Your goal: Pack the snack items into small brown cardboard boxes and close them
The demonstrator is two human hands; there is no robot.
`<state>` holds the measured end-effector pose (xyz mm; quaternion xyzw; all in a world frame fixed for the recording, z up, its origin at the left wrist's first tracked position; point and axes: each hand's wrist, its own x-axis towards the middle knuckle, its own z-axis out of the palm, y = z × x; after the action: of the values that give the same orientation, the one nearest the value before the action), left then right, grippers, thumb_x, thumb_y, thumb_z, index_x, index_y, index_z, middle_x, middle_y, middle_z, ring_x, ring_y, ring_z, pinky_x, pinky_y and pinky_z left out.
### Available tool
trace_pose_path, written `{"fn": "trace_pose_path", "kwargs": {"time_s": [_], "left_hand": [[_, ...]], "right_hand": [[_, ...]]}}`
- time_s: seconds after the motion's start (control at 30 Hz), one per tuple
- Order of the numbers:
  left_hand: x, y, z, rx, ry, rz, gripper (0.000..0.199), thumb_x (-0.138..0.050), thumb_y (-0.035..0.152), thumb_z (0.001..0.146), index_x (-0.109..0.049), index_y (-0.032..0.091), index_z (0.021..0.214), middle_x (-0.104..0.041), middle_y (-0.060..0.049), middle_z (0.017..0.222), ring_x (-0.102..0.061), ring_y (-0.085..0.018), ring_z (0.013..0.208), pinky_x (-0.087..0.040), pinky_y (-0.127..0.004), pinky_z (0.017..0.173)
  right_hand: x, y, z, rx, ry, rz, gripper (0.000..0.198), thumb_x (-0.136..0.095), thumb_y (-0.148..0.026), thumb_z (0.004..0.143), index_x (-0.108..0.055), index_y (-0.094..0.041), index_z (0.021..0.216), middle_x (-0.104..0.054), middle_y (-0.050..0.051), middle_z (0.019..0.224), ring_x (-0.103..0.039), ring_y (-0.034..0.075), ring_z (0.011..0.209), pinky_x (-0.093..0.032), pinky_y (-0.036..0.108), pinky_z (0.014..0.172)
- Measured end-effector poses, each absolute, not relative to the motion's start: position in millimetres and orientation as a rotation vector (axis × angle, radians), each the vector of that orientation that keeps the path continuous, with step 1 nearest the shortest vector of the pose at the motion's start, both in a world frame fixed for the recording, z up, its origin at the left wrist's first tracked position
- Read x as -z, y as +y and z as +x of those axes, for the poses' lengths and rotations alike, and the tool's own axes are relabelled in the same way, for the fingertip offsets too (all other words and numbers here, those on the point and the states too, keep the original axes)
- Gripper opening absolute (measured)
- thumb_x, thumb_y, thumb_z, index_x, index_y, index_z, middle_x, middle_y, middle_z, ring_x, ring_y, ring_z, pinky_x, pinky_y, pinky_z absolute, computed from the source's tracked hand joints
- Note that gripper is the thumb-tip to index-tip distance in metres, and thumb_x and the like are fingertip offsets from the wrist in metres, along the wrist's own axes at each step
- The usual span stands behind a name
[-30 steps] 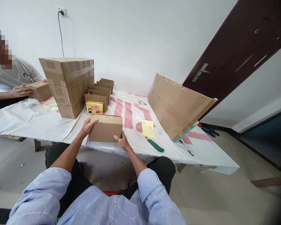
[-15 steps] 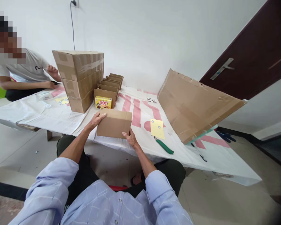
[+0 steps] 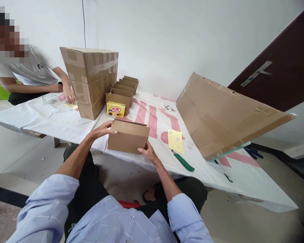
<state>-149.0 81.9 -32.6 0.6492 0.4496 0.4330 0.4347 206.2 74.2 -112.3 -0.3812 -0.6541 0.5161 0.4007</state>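
Between my hands is a small brown cardboard box (image 3: 128,137), at the table's front edge, its top edge tipped away from me. My left hand (image 3: 102,131) grips its upper left corner, thumb on the near face and fingers behind. Low on its right side, my right hand (image 3: 148,152) holds it with the thumb in front; the other fingers are partly hidden. Just beyond the box stands a yellow printed carton (image 3: 116,109), leaning at the front of a row of open brown boxes (image 3: 124,88).
Taped cartons (image 3: 91,81) are stacked at left. A yellow card (image 3: 175,141), a green-handled knife (image 3: 183,162) and a pen (image 3: 223,171) lie to the right on the white cloth (image 3: 152,165). A large cardboard sheet (image 3: 225,118) leans there. A co-worker (image 3: 35,74) sits far left.
The box I hold has tilted, and its top edge now shows a narrow opening. The co-worker's raised hand has come down to the table. My view has shifted slightly.
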Motion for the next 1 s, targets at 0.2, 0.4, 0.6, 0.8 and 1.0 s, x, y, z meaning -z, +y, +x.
{"fn": "trace_pose_path", "kwargs": {"time_s": [0.2, 0.4, 0.6, 0.8, 1.0], "left_hand": [[30, 31, -158, -0.819, 1.169, 2.060, 0.082, -0.092, 0.055, 0.075, -0.065, 0.038, 0.151, -0.053, -0.008, 0.148, -0.054, -0.035, 0.143, -0.058, -0.049, 0.111], [27, 5, -158, -0.756, 1.220, 2.263, 0.093, -0.092, 0.048, 0.078, -0.055, 0.035, 0.162, -0.047, -0.010, 0.148, -0.053, -0.036, 0.144, -0.048, -0.051, 0.125], [23, -13, -158, -0.567, 1.378, 2.426, 0.104, -0.094, 0.043, 0.070, -0.051, 0.037, 0.164, -0.041, -0.014, 0.160, -0.064, -0.040, 0.130, -0.058, -0.051, 0.110], [20, -30, -153, -0.369, 1.634, 2.608, 0.090, -0.072, 0.016, 0.077, -0.053, 0.040, 0.162, -0.046, -0.016, 0.157, -0.066, -0.039, 0.126, -0.058, -0.052, 0.103], [11, -35, -150, -0.192, 1.668, 2.666, 0.084, -0.078, 0.020, 0.072, -0.061, 0.036, 0.153, -0.048, -0.018, 0.155, -0.060, -0.044, 0.133, -0.054, -0.054, 0.103]], "right_hand": [[99, 40, 220, -0.918, -1.807, -1.014, 0.091, -0.085, -0.041, 0.081, -0.046, -0.028, 0.162, -0.055, 0.015, 0.161, -0.056, 0.035, 0.144, -0.054, 0.054, 0.112], [64, 16, 213, -0.451, -1.858, -0.878, 0.036, -0.074, -0.028, 0.096, -0.068, -0.026, 0.131, -0.066, 0.013, 0.143, -0.064, 0.029, 0.132, -0.060, 0.043, 0.098], [64, -10, 217, -0.136, -1.886, -0.819, 0.012, -0.070, -0.016, 0.100, -0.072, -0.026, 0.107, -0.072, 0.011, 0.119, -0.073, 0.026, 0.110, -0.063, 0.042, 0.089], [60, -32, 221, -0.024, -2.107, -0.686, 0.029, -0.061, -0.003, 0.093, -0.072, -0.029, 0.103, -0.076, 0.009, 0.118, -0.072, 0.027, 0.107, -0.063, 0.045, 0.084], [32, -26, 221, 0.077, -2.416, -0.594, 0.028, -0.059, -0.003, 0.094, -0.072, -0.027, 0.098, -0.074, 0.005, 0.144, -0.067, 0.026, 0.101, -0.060, 0.045, 0.085]]}}
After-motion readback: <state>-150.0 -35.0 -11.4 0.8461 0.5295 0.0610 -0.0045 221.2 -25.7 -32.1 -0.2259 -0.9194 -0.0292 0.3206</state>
